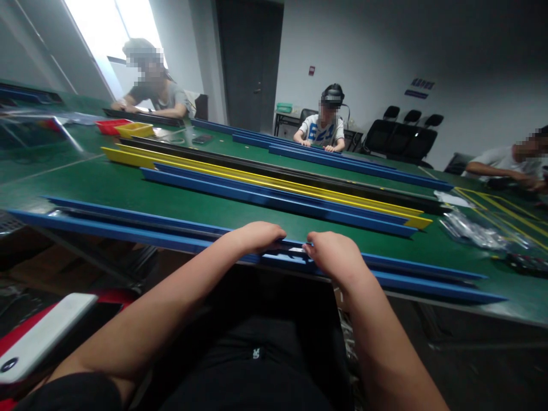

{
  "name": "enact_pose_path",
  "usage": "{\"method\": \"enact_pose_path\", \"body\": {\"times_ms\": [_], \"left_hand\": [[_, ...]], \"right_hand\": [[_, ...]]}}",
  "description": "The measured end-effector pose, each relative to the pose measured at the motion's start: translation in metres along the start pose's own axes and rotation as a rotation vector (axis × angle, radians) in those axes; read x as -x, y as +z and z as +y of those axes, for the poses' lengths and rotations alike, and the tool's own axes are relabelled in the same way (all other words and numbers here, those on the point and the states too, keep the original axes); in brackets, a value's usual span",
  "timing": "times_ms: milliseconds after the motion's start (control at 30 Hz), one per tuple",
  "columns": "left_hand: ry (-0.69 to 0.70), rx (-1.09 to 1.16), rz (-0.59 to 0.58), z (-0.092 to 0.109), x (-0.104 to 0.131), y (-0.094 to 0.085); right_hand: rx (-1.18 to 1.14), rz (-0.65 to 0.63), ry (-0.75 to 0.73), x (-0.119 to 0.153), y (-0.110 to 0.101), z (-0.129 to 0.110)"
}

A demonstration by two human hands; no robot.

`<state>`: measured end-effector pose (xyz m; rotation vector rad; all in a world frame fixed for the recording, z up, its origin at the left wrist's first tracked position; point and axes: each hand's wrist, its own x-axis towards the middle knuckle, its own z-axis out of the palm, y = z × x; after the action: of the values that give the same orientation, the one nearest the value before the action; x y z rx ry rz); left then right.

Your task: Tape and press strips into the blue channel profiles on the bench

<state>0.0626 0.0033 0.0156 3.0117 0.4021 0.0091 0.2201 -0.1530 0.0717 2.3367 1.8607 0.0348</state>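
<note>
Along the near edge of a green surface, a long blue channel lies lengthwise in front of the camera wearer, by far the longest piece in reach. Two raised blue walls run parallel down its length, with a dark recess between them, and both ends are cut at a slant into sharp tips. Its finish is an even, matte blue, broken near the middle by pale glints on the near wall.

Beyond it, roughly parallel, stretch black rails, a bright yellow channel and a shorter blue channel. More blue lengths lie farther across, where a person in a printed white shirt sits with both hands on them. One person works at the far left, and another at the right edge.

At the near channel's middle, the left hand and right hand bend over it, slightly apart, fingers curled down; whether they pinch its wall or something inside cannot be told. Clear plastic packaging rests at the right, and a red tray and yellow tray at the left. Smallest is a white patch showing in the channel between the hands.
</note>
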Motion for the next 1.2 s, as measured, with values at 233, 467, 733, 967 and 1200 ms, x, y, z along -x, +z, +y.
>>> {"method": "enact_pose_path", "body": {"times_ms": [233, 467, 733, 967, 1200], "left_hand": [[-0.061, -0.009, -0.037, 0.002, -0.001, -0.001], [-0.123, -0.020, -0.076, 0.008, -0.003, -0.004], [-0.161, -0.044, -0.112, 0.020, -0.014, -0.006], [-0.114, -0.052, -0.091, 0.044, -0.037, -0.003], [-0.099, 0.012, -0.124, 0.059, -0.054, -0.005]], "right_hand": [[0.037, -0.074, 0.061, -0.003, 0.008, 0.020], [0.056, -0.013, 0.057, 0.000, 0.017, 0.008], [0.058, -0.011, 0.058, -0.006, 0.017, 0.003], [0.062, 0.002, 0.067, -0.007, 0.021, 0.002], [0.052, 0.028, 0.078, -0.004, 0.022, 0.000]]}}
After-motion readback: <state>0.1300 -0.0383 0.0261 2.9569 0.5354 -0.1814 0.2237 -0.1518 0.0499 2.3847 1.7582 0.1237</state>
